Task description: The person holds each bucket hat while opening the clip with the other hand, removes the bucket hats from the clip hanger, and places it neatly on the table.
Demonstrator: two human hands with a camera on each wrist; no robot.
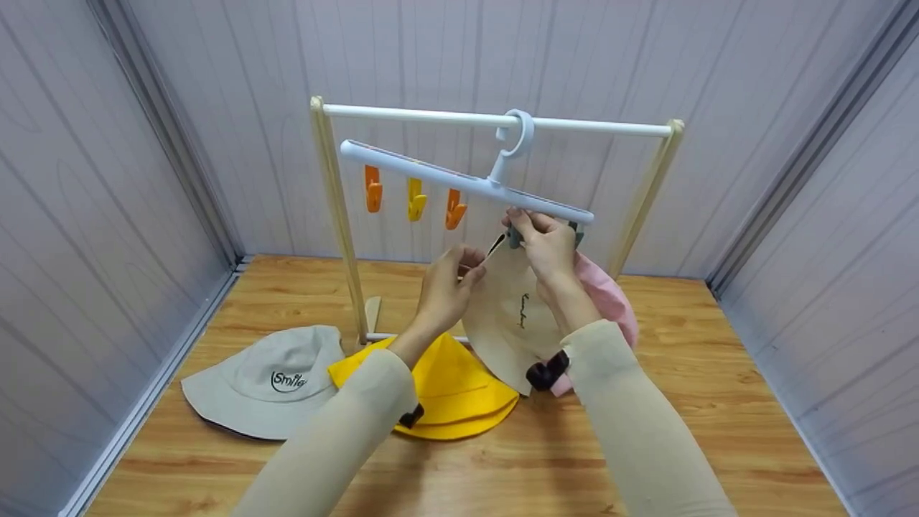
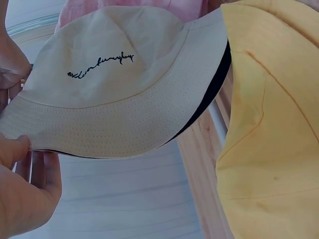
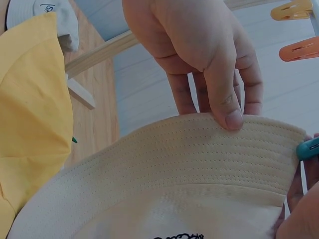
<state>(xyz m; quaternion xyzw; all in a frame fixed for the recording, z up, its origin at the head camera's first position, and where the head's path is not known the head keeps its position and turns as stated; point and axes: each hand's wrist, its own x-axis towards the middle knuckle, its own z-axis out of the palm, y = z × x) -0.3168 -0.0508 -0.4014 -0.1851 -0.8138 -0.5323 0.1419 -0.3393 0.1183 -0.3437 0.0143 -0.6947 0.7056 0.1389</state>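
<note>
A beige bucket hat [image 1: 495, 316] with dark script stitching hangs brim-up under the right half of a pale blue hanger [image 1: 431, 170]. My left hand [image 1: 451, 281] pinches its brim between thumb and fingers; the right wrist view shows that thumb [image 3: 233, 117] lying over the stitched brim. Higher up, my right hand [image 1: 549, 248] grips a dark green clip [image 1: 513, 238] at the brim's edge. The same clip [image 3: 309, 148] looks teal in the right wrist view. Behind the beige hat is a pink hat [image 1: 610, 294], partly hidden by my right arm.
Orange and yellow clips [image 1: 416, 201] dangle from the hanger's left half. Its hook rides on the white rail [image 1: 431, 115] of a wooden rack. A yellow hat [image 1: 452, 388] and a grey hat [image 1: 258, 380] marked "Smile" lie on the wood-grain surface [image 1: 718, 402]. Panel walls enclose three sides.
</note>
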